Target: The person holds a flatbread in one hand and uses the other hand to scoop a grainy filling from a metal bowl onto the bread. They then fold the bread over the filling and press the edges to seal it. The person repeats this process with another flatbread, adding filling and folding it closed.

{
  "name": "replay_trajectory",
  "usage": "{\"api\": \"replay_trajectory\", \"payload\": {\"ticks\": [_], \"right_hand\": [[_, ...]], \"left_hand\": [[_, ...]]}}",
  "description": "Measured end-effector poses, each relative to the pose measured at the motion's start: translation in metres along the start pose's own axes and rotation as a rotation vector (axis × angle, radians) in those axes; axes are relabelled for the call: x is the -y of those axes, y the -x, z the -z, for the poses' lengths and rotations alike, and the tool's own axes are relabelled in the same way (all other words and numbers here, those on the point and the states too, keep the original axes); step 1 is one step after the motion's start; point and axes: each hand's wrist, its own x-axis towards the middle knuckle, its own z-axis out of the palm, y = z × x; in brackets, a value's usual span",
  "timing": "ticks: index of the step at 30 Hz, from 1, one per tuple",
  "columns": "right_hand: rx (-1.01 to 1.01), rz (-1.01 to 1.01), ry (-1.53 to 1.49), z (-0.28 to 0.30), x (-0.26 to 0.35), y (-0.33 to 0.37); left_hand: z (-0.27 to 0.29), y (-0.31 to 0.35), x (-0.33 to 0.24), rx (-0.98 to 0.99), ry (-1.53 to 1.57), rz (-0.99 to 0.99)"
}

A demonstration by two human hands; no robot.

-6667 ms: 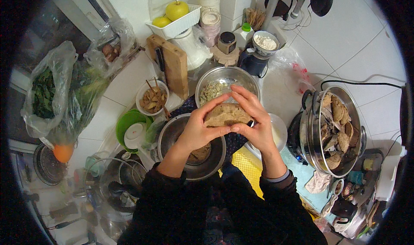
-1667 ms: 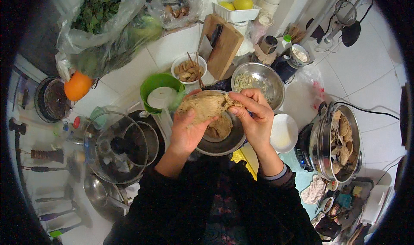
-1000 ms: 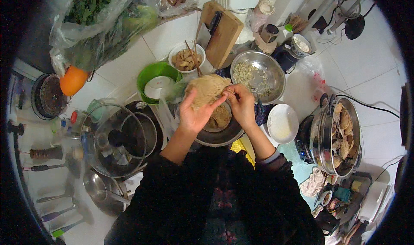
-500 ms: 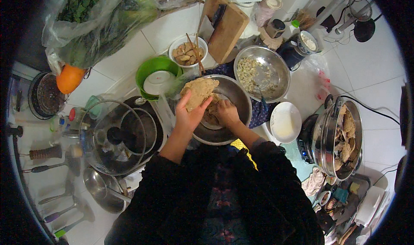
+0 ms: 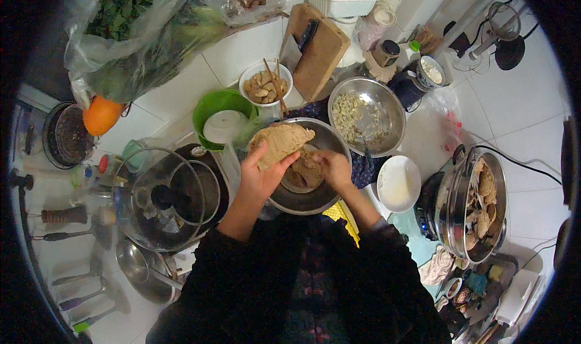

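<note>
My left hand grips a broad, tan, rough-surfaced slab, perhaps coated food, above a steel mixing bowl. The thumb and fingers hold it by its near edge. Brown, crumbly mix lies in the bowl beneath. My right hand is over the bowl's right part, fingers curled at the mix; what they hold is hidden. Similar tan pieces fill a steamer pot at the right.
Behind stand a green basin, a white bowl of chunks with chopsticks, a wooden board and a steel bowl of chopped pale food. A white bowl sits to the right. A glass-lidded pan stands left.
The slab in my left hand has tipped to lie flatter and wider across the bowl. My right hand has lifted slightly and shifted right, uncovering more of the brown mix.
</note>
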Motion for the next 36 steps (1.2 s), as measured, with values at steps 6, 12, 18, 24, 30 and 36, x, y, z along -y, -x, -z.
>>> {"api": "replay_trajectory", "payload": {"ticks": [6,12,18,24,30,36], "right_hand": [[-0.235,0.281,-0.659,0.099,0.077,0.016],[-0.190,0.169,-0.960,0.119,0.119,0.029],[-0.229,0.295,-0.687,0.126,0.124,0.033],[-0.309,0.324,-0.601,0.123,0.132,0.041],[-0.503,0.302,-0.535,0.116,0.134,0.041],[-0.658,0.419,-0.356,0.118,0.130,0.037]], "left_hand": [[-0.025,0.009,-0.002,0.160,-0.172,-0.004],[-0.046,0.016,-0.003,0.264,-0.270,-0.064],[-0.060,0.022,-0.005,0.229,-0.338,-0.136],[-0.074,0.025,0.003,0.184,-0.323,-0.209],[-0.084,0.028,0.013,0.177,-0.243,-0.230],[-0.087,0.030,0.018,0.139,-0.144,-0.185]]}}
